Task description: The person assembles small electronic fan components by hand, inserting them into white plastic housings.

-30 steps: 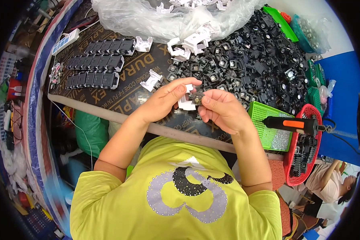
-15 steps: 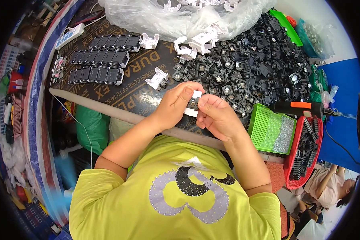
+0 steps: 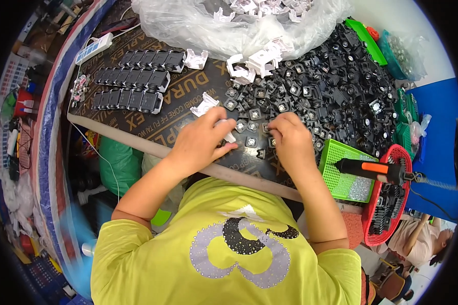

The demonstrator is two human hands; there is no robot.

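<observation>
My left hand (image 3: 201, 140) rests on the dark board (image 3: 188, 86) and pinches a small white plastic piece (image 3: 229, 134) between thumb and fingers. My right hand (image 3: 290, 138) lies palm down just to its right, with its fingertips among small square black parts (image 3: 251, 141) at the near edge of a big pile of black parts (image 3: 336, 86). Whether it grips one is hidden under the fingers. A loose white bracket (image 3: 204, 105) lies just beyond my left hand.
Three rows of assembled black units (image 3: 137, 84) line the board's left. At the back lie white brackets (image 3: 249, 63) and a clear plastic bag (image 3: 198, 25). On the right, an orange-and-black power screwdriver (image 3: 374, 170) lies across a green basket (image 3: 348, 175) and a red basket (image 3: 389, 213). Another person (image 3: 422, 239) sits lower right.
Both hands have come down from in front of my chest to the board. The right hand let go of the white piece and moved right onto the black parts.
</observation>
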